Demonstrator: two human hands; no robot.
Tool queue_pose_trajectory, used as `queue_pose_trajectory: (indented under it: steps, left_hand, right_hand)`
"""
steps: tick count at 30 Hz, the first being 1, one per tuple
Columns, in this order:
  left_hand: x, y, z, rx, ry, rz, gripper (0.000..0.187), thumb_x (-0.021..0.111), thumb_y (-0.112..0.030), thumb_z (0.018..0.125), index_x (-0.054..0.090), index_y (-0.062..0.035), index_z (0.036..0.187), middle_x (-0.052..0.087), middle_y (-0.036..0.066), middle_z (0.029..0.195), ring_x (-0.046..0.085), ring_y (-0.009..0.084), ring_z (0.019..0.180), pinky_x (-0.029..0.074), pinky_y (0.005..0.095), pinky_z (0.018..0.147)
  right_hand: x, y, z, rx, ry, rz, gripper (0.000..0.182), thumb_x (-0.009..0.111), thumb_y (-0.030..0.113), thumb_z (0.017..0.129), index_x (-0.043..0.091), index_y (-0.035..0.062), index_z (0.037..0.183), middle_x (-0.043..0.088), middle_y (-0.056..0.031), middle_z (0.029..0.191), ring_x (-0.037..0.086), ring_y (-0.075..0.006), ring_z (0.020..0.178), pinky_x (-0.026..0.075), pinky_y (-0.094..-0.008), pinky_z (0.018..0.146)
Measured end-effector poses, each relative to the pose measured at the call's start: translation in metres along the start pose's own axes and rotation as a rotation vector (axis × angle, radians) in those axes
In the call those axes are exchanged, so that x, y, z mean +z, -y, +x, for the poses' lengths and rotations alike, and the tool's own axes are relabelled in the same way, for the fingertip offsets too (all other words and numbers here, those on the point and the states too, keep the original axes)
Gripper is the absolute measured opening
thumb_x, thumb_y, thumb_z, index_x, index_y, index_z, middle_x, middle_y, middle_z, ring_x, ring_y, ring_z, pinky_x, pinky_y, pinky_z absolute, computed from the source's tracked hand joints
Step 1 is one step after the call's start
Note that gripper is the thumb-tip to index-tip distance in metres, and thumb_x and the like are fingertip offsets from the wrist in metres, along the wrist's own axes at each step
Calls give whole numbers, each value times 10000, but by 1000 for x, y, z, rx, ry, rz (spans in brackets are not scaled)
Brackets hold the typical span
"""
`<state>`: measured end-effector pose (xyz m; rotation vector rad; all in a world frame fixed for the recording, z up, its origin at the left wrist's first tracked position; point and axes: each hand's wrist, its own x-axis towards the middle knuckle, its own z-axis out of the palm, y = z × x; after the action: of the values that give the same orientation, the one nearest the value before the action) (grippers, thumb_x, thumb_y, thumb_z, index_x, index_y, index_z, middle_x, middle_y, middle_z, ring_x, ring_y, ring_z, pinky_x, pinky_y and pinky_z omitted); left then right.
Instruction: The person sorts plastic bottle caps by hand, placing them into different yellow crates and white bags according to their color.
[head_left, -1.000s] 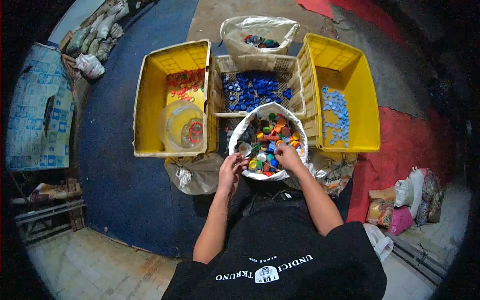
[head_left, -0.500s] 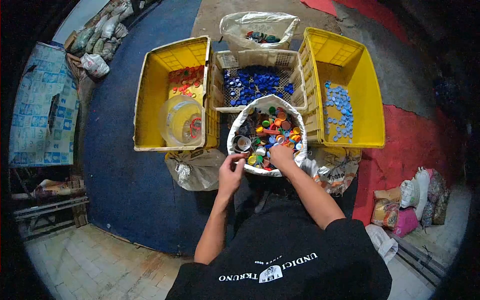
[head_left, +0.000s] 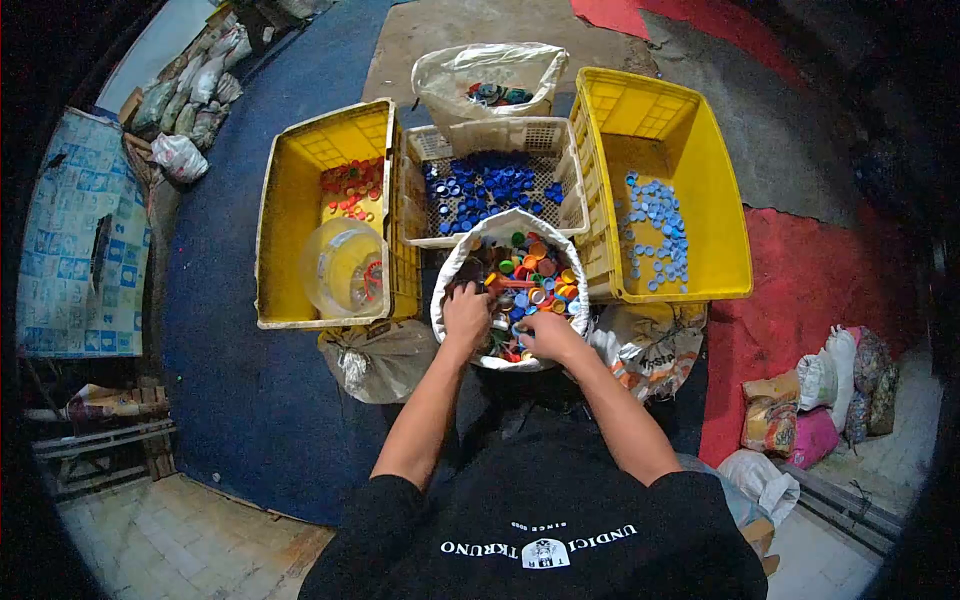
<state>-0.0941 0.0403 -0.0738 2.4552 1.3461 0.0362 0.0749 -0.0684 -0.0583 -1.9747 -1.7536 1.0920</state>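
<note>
A round white sack (head_left: 447, 300) with a rolled rim stands in front of me, full of mixed bottle caps (head_left: 538, 268) in red, orange, green, yellow, blue and white. Over the left side of the sack, my left hand (head_left: 467, 318) reaches down among the caps with its fingers apart. At the near right side, my right hand (head_left: 552, 336) is over the caps with its fingers curled in. Whatever may be between those fingertips is too small to make out.
A yellow crate (head_left: 285, 235) at left holds red caps and a clear tub (head_left: 325, 262). Blue caps (head_left: 490, 185) fill a white crate (head_left: 420, 235) behind the sack. Light blue caps (head_left: 655, 230) lie in the right yellow crate (head_left: 715, 200). Another sack (head_left: 440, 80) stands behind.
My left hand has moved from the sack's near left rim forward and in among the caps. My right hand stays over the near right side. The whole view has shifted slightly.
</note>
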Motion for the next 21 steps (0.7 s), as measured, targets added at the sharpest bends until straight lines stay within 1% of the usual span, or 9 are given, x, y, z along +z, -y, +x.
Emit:
queue_pose_trajectory:
  steps: [4, 5, 7, 9, 10, 14, 17, 20, 21]
  left_hand:
    - [-10, 0, -17, 75, -3, 222, 164, 610, -246, 794, 743, -157, 827, 595, 75, 1008, 543, 269, 1008, 420, 470, 852]
    - [-9, 0, -23, 72, 5, 221, 164, 610, -246, 794, 743, -157, 827, 595, 75, 1008, 543, 269, 1008, 420, 470, 852]
    - [-14, -1, -27, 90, -20, 213, 174, 637, -252, 770, 740, -113, 789, 595, 89, 1016, 542, 279, 1008, 416, 458, 860]
    - [-25, -6, -33, 51, 39, 222, 176, 655, -273, 763, 750, -140, 829, 581, 80, 1035, 535, 281, 1006, 420, 443, 856]
    - [-31, -9, -34, 15, 88, 232, 191, 673, -294, 756, 760, -167, 870, 567, 70, 1054, 528, 283, 1005, 423, 428, 853]
    - [-26, -8, -36, 12, 45, 160, 252, 713, -260, 717, 732, -130, 932, 562, 87, 1048, 529, 296, 994, 428, 414, 843]
    - [-31, -16, -33, -153, -106, 6, 317, 721, -199, 704, 684, -138, 1013, 569, 87, 1050, 530, 301, 986, 429, 406, 834]
    - [-37, -27, -25, 83, -207, -26, 332, 691, -172, 734, 663, -176, 1065, 579, 68, 1090, 526, 274, 1027, 406, 422, 869]
    - [-31, -28, -18, 83, -206, -29, 332, 691, -172, 734, 663, -176, 1065, 579, 68, 1090, 526, 274, 1027, 406, 422, 869]
  right_hand:
    - [-22, -5, 13, 37, -214, 11, 222, 622, 155, 819, 664, 10, 982, 641, -223, 952, 616, -395, 932, 495, -468, 848]
    - [-20, -14, 23, 133, -203, 48, 271, 655, 144, 797, 642, 11, 1032, 611, -236, 1028, 598, -405, 968, 487, -469, 869]
    - [-28, -15, 35, 142, -342, -13, 295, 642, 119, 796, 617, 17, 1072, 588, -228, 1070, 592, -411, 983, 483, -467, 880]
    - [-32, -21, 42, 106, -347, -55, 307, 623, 90, 798, 599, 23, 1097, 579, -208, 1097, 590, -413, 988, 485, -472, 877]
    - [-31, -23, 47, 140, -242, -155, 283, 588, 98, 826, 611, 56, 1105, 595, -168, 1058, 610, -380, 957, 500, -473, 837]
    - [3, -8, 51, 22, -245, -409, 188, 554, 159, 857, 651, 108, 1010, 614, -108, 1000, 642, -295, 908, 520, -456, 750]
    - [32, 13, 30, -73, -188, -291, 252, 621, 267, 843, 646, 61, 986, 615, -120, 922, 625, -336, 880, 514, -480, 715]
    - [35, 23, 19, -112, -120, -382, 254, 589, 226, 833, 678, 43, 985, 653, -155, 953, 627, -330, 975, 512, -480, 813]
    - [31, 24, 20, -50, 75, -415, 270, 578, 218, 827, 689, 27, 982, 658, -168, 994, 617, -348, 1005, 511, -480, 827]
